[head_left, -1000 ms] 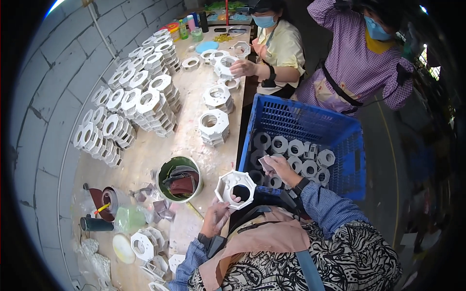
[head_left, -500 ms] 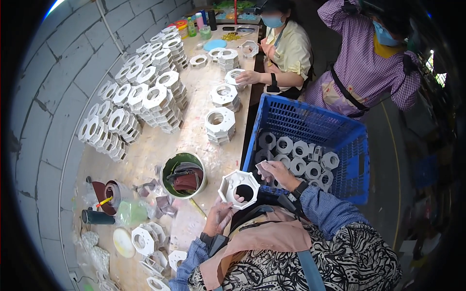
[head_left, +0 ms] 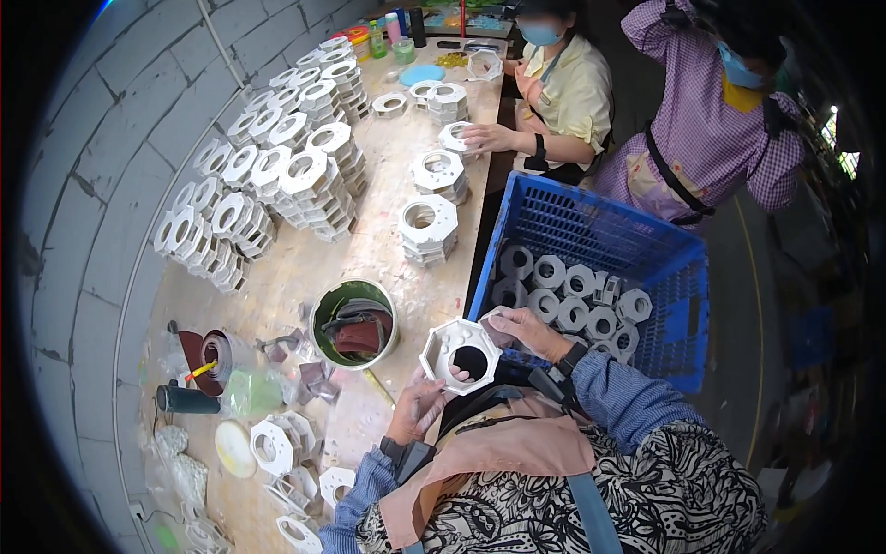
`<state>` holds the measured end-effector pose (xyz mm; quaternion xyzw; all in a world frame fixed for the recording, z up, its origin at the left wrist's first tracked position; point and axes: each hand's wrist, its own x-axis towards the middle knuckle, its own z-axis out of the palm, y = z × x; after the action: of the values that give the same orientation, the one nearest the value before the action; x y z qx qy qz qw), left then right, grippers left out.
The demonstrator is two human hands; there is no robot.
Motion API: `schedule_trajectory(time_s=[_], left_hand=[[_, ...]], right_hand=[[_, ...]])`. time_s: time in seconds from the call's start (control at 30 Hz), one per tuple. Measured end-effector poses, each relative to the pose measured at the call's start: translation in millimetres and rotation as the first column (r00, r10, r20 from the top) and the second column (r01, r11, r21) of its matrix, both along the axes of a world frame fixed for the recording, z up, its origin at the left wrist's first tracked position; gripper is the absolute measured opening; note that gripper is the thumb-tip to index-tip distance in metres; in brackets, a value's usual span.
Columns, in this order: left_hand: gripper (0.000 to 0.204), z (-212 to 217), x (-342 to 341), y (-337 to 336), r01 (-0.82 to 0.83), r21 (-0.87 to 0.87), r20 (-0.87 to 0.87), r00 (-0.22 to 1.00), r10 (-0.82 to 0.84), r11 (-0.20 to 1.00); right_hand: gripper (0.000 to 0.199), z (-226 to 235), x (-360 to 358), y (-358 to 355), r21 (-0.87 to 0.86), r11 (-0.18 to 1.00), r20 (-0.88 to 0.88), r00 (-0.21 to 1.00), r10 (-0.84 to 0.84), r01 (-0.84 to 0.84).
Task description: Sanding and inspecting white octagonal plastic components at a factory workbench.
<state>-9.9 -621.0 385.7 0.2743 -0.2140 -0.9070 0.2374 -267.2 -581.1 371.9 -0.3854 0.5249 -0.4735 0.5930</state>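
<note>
In front of me a white octagonal frame (head_left: 445, 340) with a large round hole is tilted up above the table's edge. My left hand (head_left: 420, 404) grips its lower left side, some fingertips showing through the hole. My right hand (head_left: 528, 331) pinches a small brownish piece of sandpaper (head_left: 496, 329) against the frame's right rim. Left of the frame, a green-lined bucket (head_left: 394, 323) holds folded dark red and grey abrasive sheets (head_left: 360, 337).
A blue crate (head_left: 591, 198) with similar frames (head_left: 572, 314) stands on the right. Tall stacks of frames (head_left: 305, 175) fill the table's far left. One co-worker's hand (head_left: 494, 138) touches a frame stack; another person (head_left: 711, 138) stands behind the crate. A sandpaper roll (head_left: 217, 355) lies left.
My right hand has brought the sandpaper onto the frame's right rim. The frame has tilted slightly. The whole view has shifted a little.
</note>
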Motion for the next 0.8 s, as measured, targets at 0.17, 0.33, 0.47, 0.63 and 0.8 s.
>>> schedule_trajectory(time_s=[0.17,0.33,0.47,0.63,0.8], left_hand=[[0.058,2.2,8.9,1.2,-0.046,0.033,0.018,0.999,0.046,0.998],[0.053,-0.4,18.9,3.3,-0.07,0.034,-0.03,0.997,0.071,0.997],[0.045,-6.8,27.5,6.9,-0.106,0.147,0.002,0.994,0.107,0.983],[0.043,11.9,27.7,12.5,-0.093,0.069,0.056,0.994,0.089,0.993],[0.048,22.2,30.2,15.6,-0.08,-0.015,0.096,0.992,0.081,0.997]], right_hand=[[0.028,11.0,9.9,-8.7,0.015,0.999,0.041,0.998,0.04,-0.04],[0.026,3.1,21.7,-18.6,-0.011,0.998,0.069,0.996,0.061,-0.06],[0.026,-7.1,28.7,-24.9,-0.02,0.995,0.131,0.987,0.096,-0.094],[0.027,0.7,37.4,-23.6,-0.02,0.999,0.117,0.992,0.051,-0.049],[0.027,10.6,43.0,-18.5,-0.057,0.998,0.119,0.993,0.009,-0.002]])
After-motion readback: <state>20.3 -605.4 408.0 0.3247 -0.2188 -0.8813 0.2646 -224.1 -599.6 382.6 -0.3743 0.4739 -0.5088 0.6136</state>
